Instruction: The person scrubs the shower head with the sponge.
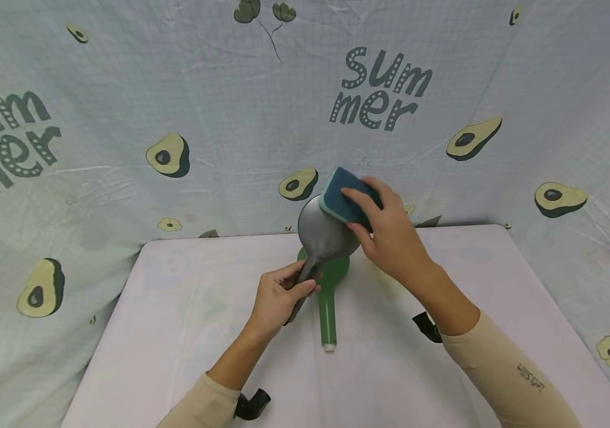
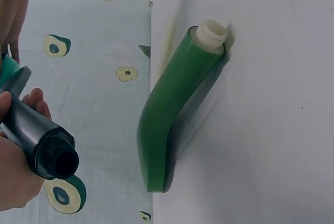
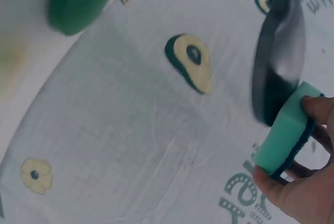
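Note:
My left hand [image 1: 278, 300] grips a grey shower head [image 1: 323, 229] by its handle, holding it up with the round head at the top. In the left wrist view the handle's open threaded end [image 2: 62, 161] points toward the camera. My right hand [image 1: 390, 229] pinches a sponge [image 1: 345, 196], teal foam with a dark blue scouring side, between thumb and fingers. The foam side lies against the upper edge of the grey head, as the right wrist view also shows. Below and behind them a green shower head [image 1: 328, 315] lies on the table, its white threaded end [image 2: 211, 33] toward me.
The table [image 1: 219, 333] has a pale pinkish cover. Behind and beside it hangs a light curtain [image 1: 230, 119] printed with avocados, flowers and the word summer. Black straps [image 1: 251, 405] sit at both wrists.

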A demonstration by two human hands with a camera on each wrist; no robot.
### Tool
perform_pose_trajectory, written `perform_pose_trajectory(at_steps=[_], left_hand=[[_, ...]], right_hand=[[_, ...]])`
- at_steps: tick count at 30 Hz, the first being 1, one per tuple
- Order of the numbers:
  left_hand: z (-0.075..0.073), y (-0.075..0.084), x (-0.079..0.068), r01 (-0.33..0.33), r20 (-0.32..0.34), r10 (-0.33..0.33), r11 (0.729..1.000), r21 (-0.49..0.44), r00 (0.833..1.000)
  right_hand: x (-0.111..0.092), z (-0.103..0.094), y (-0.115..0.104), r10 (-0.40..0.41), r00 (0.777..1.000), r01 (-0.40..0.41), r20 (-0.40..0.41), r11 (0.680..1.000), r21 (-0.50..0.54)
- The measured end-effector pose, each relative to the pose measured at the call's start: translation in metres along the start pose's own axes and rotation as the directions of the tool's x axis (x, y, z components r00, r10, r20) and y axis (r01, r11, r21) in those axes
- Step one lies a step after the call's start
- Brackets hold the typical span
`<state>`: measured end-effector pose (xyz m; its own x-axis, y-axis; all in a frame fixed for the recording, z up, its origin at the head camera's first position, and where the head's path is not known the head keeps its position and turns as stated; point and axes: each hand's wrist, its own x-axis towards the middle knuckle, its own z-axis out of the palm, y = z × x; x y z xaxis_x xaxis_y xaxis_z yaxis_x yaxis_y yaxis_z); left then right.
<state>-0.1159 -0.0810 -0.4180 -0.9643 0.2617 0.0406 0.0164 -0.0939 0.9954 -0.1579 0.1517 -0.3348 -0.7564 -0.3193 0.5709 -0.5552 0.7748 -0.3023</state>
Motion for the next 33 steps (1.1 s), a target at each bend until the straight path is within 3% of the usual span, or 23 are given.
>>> perform_pose_trajectory(at_steps=[3, 7, 11, 17, 20, 24, 29, 31, 33], left_hand=[[0.002, -0.001, 0.001, -0.007, 0.008, 0.007, 1.000, -0.013, 1.000], [0.005, 0.000, 0.003, -0.046, 0.001, 0.046, 0.999, -0.023, 0.999], [0.009, 0.002, 0.007, -0.070, -0.037, 0.069, 0.997, -0.018, 0.997], [0.013, 0.003, 0.008, -0.109, -0.072, 0.111, 0.994, 0.029, 0.991], [0.013, 0.004, 0.008, -0.099, -0.057, 0.099, 0.995, 0.002, 0.993], [0.013, 0.005, 0.008, -0.080, -0.029, 0.080, 0.997, -0.009, 0.996], [0.013, 0.005, 0.005, -0.084, -0.004, 0.084, 0.996, -0.003, 0.996], [0.013, 0.005, 0.004, -0.085, -0.004, 0.085, 0.996, -0.005, 0.996], [0.014, 0.005, 0.004, -0.082, -0.008, 0.082, 0.997, -0.013, 0.997]], right_hand=[[0.003, -0.001, 0.005, 0.025, 1.000, -0.025, -0.010, 1.000, -0.001], [-0.010, 0.011, -0.004, -0.084, 0.996, 0.083, -0.012, 0.994, -0.066], [-0.032, 0.031, -0.020, -0.206, 0.979, 0.201, -0.016, 0.968, -0.150], [-0.052, 0.043, -0.031, -0.254, 0.967, 0.247, -0.019, 0.953, -0.178], [-0.046, 0.035, -0.025, -0.209, 0.977, 0.203, -0.034, 0.972, -0.120], [-0.025, 0.014, -0.007, -0.048, 0.998, 0.049, -0.030, 0.999, 0.019], [0.009, -0.009, 0.019, 0.146, 0.986, -0.160, 0.084, 0.969, 0.189], [0.016, -0.012, 0.023, 0.149, 0.983, -0.167, 0.105, 0.967, 0.192], [0.018, -0.010, 0.020, 0.107, 0.991, -0.118, 0.074, 0.980, 0.161]])
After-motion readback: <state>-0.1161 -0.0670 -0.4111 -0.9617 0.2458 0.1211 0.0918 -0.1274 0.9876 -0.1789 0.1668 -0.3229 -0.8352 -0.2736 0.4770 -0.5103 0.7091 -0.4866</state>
